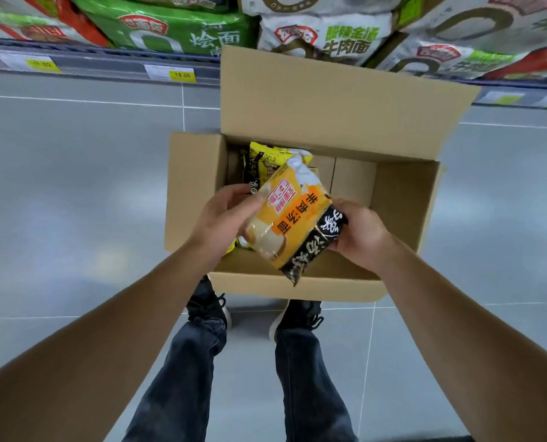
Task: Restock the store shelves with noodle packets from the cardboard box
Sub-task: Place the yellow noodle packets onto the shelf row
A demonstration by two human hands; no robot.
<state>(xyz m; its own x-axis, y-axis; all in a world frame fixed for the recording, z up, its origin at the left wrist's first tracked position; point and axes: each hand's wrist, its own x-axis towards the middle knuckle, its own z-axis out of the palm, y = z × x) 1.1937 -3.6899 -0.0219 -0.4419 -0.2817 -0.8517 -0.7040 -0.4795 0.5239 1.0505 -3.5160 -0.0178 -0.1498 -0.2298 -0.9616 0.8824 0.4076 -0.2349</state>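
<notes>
Over the open cardboard box (297, 106), the left hand (224, 218) and right hand (360, 234) grip an orange noodle packet (289, 218) and a black packet (317, 247); shelves (106, 63) at twelve o'clock.

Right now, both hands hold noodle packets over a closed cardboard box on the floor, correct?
Not quite: the cardboard box is open, flaps up, as the head view shows. The left hand and right hand do hold noodle packets over it, on the floor.
</notes>
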